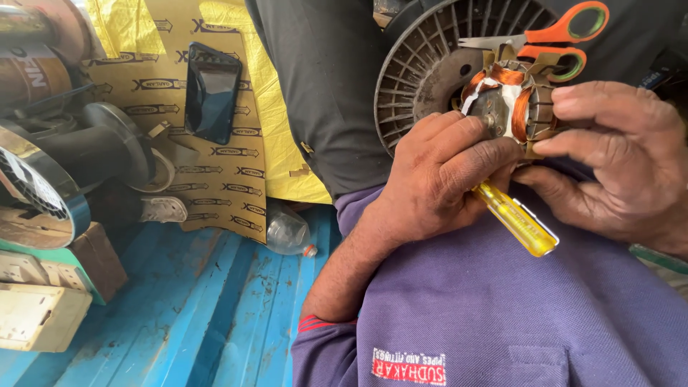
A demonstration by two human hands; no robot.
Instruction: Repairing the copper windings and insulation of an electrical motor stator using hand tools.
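A small motor stator (517,100) wound with copper wire and white tape sits up against my chest, in front of a round ribbed metal housing (423,64). My left hand (437,179) grips a screwdriver with a clear yellow handle (519,221). Its thumb and fingers press on the stator's metal centre, and the screwdriver's tip is hidden behind them. My right hand (616,158) closes on the stator from the right, with fingertips on its top and lower edge. Orange-handled scissors (566,32) lie on the housing just above.
A dark phone (211,89) rests on brown printed card (215,179) over yellow sheeting. A clear plastic bottle (287,231) lies on blue painted boards (215,308). Fan parts, a black pipe (86,150) and worn boxes (39,315) crowd the left side.
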